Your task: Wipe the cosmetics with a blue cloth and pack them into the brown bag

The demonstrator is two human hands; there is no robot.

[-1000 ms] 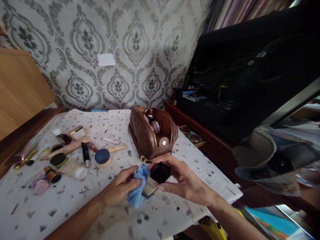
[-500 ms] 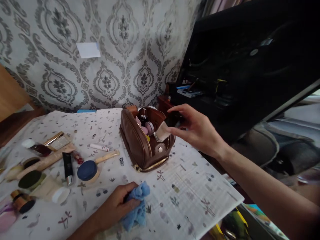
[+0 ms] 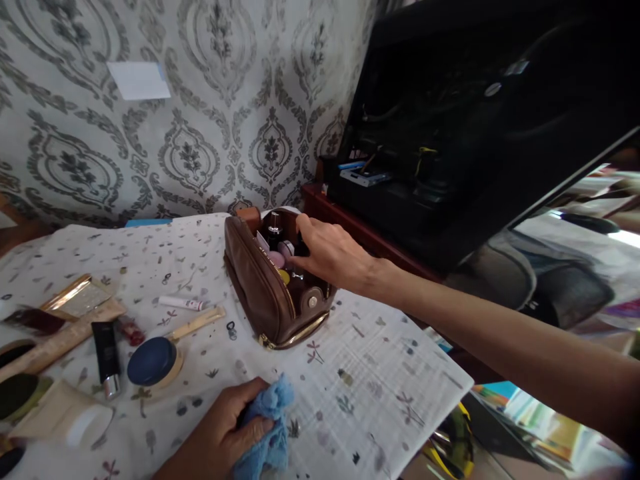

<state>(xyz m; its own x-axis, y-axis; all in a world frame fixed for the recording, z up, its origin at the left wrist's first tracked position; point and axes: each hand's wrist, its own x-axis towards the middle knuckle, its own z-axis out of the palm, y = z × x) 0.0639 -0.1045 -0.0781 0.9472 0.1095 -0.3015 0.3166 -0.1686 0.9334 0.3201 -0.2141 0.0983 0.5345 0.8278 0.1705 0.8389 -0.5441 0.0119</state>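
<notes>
Right hand inside brown pouch, left hand on blue cloth

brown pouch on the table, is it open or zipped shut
Open. The brown pouch gapes at the top, small bottles and jars show inside, and the right hand reaches into it.

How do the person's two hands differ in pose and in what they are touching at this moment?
The right hand reaches forward with the arm stretched out, fingers inside the open brown pouch; the left hand lies close to the body on the tablecloth. The left hand grips a blue cloth, while what the right hand holds, if anything, is hidden. Both are bare.
</notes>
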